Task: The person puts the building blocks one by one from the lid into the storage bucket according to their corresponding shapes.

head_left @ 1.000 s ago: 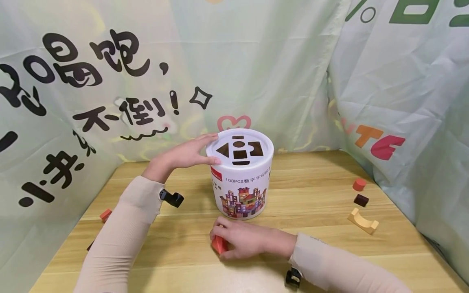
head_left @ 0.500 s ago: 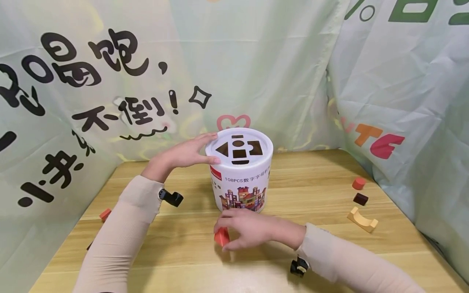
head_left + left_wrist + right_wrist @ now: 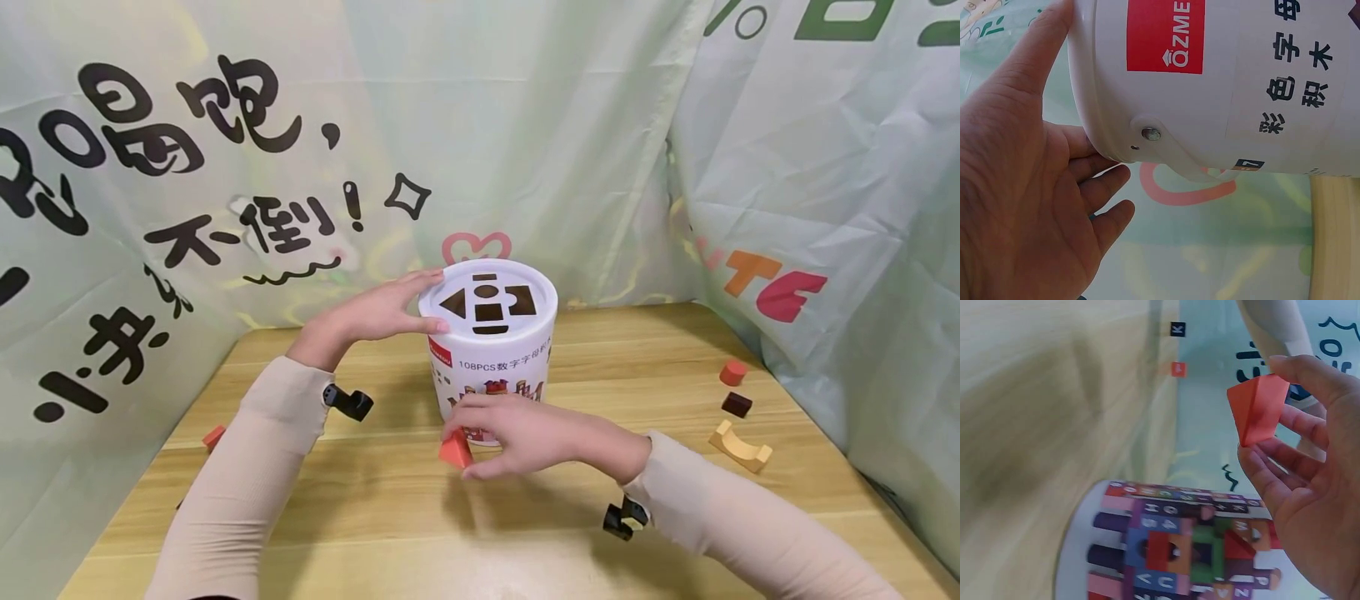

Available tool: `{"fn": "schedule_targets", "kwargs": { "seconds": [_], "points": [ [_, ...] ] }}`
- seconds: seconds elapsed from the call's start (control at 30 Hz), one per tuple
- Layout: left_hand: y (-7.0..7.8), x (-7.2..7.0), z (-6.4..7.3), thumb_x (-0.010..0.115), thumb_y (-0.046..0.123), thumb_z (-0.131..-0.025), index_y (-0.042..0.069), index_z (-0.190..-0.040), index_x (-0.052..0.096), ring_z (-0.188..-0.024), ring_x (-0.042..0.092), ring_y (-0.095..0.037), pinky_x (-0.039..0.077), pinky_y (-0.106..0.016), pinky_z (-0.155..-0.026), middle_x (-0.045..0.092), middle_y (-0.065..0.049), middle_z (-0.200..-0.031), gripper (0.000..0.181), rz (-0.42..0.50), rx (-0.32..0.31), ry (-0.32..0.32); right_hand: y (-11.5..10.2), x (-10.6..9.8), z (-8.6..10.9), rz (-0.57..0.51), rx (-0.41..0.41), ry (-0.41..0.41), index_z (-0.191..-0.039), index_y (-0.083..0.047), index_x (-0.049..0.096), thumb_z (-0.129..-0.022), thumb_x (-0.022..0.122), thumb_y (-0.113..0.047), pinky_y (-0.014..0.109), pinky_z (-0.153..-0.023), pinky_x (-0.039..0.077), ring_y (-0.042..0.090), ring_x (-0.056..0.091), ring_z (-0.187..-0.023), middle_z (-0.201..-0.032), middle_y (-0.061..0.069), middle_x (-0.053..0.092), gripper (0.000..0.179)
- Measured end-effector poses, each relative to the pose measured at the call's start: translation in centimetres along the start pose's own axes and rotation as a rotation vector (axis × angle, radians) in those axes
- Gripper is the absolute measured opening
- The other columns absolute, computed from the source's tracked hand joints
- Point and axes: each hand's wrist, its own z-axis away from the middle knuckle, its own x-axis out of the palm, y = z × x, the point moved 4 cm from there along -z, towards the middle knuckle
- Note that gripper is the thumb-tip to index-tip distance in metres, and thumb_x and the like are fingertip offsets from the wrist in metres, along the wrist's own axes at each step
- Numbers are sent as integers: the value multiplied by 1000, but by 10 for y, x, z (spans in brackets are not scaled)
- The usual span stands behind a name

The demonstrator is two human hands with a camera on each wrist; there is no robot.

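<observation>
A white bucket (image 3: 487,364) stands mid-table, its lid (image 3: 534,323) cut with shaped holes, among them a triangle, a circle and a square. My left hand (image 3: 375,315) rests on the lid's left rim, thumb in front and fingers behind. In the left wrist view, the hand (image 3: 1029,187) has its fingers spread loosely and the lower ones stand off the bucket. Close in front of the bucket, my right hand (image 3: 517,435) holds a red triangular block (image 3: 456,451) above the table. Thumb and fingertips pinch the block (image 3: 1263,411) in the right wrist view.
On the table's right lie a red cylinder block (image 3: 733,372), a dark rectangular block (image 3: 737,404) and a yellow arch block (image 3: 740,448). A red block (image 3: 213,437) lies at left, beside my sleeve. Printed cloth (image 3: 600,167) hangs behind the wooden table (image 3: 360,533).
My right hand has lifted the red triangular block off the table and moved it up towards the bucket. The left hand stays on the lid's rim.
</observation>
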Motion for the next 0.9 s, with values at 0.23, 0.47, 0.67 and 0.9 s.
{"fn": "schedule_targets", "kwargs": {
  "seconds": [0.23,0.47,0.67,0.9],
  "points": [
    [0,0,-1,65,61,-85,11,-156,26,-147,17,-23,22,-48,-116,21,-4,-161,95,-6,6,-7,-3,-24,1,-46,2,43,-130,-21,59,-90,70,-38,26,-98,44,6,51,-113,-127,-8,55,45],
    [0,-1,0,65,61,-85,10,-156,26,-147,16,-24,21,-48,-116,21,-5,-161,95,-16,12,-10,-5,-49,0,-87,-27,91,-129,-19,59,-90,70,-35,29,-98,43,8,50,-116,-127,-9,55,44],
    [0,0,0,64,61,-85,11,-156,25,-147,17,-23,21,-47,-116,21,-5,-161,95,-27,15,-11,-7,-73,0,-131,-53,150,-128,-21,59,-88,74,-32,29,-96,46,7,51,-114,-126,-9,56,43],
    [0,-1,-1,65,62,-84,11,-156,25,-146,18,-25,22,-49,-115,20,-6,-161,97,-20,10,-12,-6,-99,-3,-224,-51,201,-128,-13,60,-88,74,-26,30,-99,47,11,50,-118,-129,-1,55,44]
  ]
}}
